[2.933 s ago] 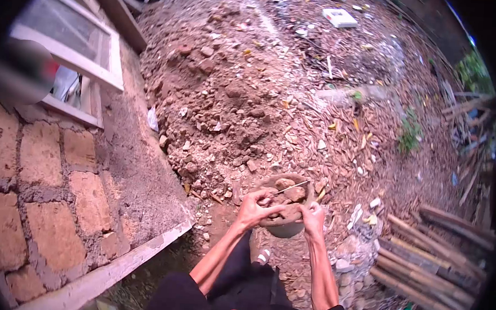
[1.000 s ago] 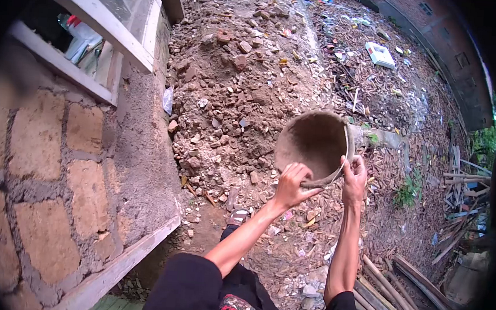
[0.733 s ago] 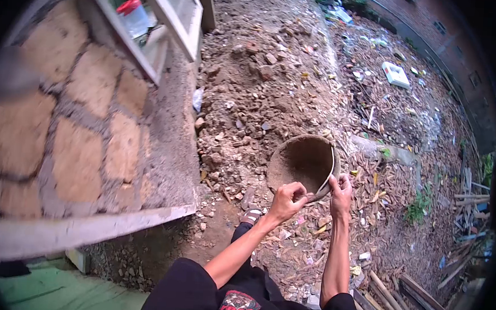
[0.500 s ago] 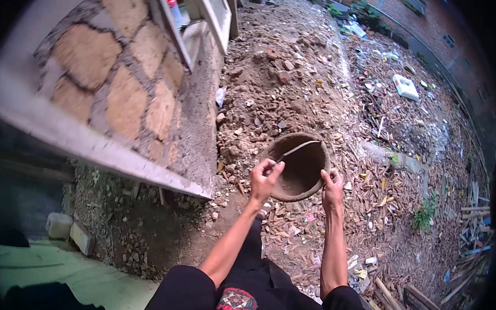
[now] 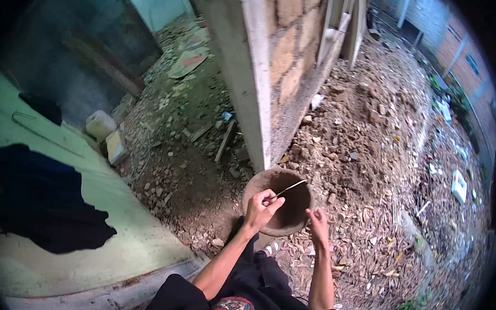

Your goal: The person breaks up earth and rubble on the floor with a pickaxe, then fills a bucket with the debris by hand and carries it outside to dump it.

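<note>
A round brown clay pot (image 5: 274, 231), its dark hollow facing up, is in front of my body. My left hand (image 5: 263, 208) is closed on a thin pale stick (image 5: 292, 187) that slants over the pot's mouth, and it lies at the pot's left side. At the right rim is my right hand (image 5: 317, 223), its fingers closed together near the edge; whether they grip the rim is hard to tell.
A wall edge (image 5: 255, 81) rises just beyond the pot. Rubble (image 5: 357, 127) covers the ground behind it. Left are a pale green surface (image 5: 88, 173) with dark cloth (image 5: 41, 199), and a white container (image 5: 100, 125). A white box (image 5: 459, 186) lies far right.
The view has turned left, showing more of the green surface and dark cloth. The pot sits lower in view, and the wall edge now stands behind it.
</note>
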